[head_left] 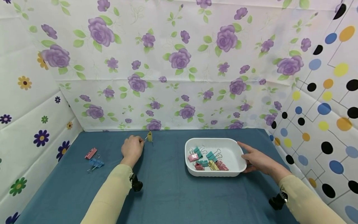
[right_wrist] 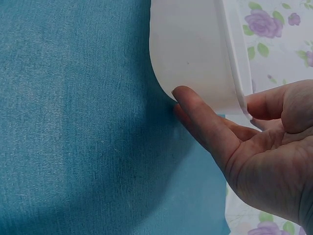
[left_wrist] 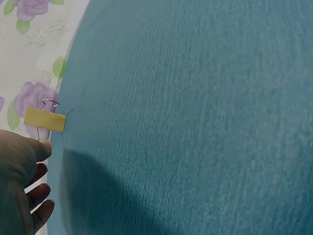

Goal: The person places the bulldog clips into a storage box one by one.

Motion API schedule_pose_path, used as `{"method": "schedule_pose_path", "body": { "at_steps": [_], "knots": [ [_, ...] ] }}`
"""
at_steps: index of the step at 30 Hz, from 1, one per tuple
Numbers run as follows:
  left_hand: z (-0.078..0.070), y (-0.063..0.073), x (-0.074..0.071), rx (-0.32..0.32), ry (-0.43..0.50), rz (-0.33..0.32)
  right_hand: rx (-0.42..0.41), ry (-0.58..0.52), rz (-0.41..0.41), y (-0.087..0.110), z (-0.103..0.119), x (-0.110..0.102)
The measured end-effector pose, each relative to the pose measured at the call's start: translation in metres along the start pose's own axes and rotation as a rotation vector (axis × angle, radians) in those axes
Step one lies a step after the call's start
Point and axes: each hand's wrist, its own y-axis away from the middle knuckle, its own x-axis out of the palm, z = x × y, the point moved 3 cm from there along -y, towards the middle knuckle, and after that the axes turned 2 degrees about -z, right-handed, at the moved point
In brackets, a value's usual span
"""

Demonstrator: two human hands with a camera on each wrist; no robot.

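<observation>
My left hand [head_left: 132,150] pinches a yellow binder clip [head_left: 149,136] by a wire handle, near the far edge of the cloth. In the left wrist view the clip [left_wrist: 45,120] shows its broad yellow side, with the thumb [left_wrist: 41,149] at the handle. At the right end of a white plastic tray [head_left: 193,172], my right hand [head_left: 258,160] grips the rim and outer wall. In the right wrist view its fingers [right_wrist: 195,110] lie along the tray wall [right_wrist: 190,54]. Inside the tray's left half lie several binder clips, among them a teal clip [head_left: 211,156], a pink clip [head_left: 193,157] and a yellow clip [head_left: 213,165].
To the left on the blue cloth [head_left: 165,193] lie a red binder clip [head_left: 90,153] and a blue binder clip [head_left: 96,163], close together. A flowered curtain [head_left: 167,93] stands behind the table, with patterned sheets on both sides.
</observation>
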Motion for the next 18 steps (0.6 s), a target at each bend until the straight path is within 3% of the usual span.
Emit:
{"method": "schedule_pose_path", "body": {
  "at_steps": [18],
  "knots": [
    [0.0083,-0.0004,-0.0019,0.033,0.001,-0.034,0.001,0.013,-0.003,-0.0011,-0.0009,0.0005]
  ]
}}
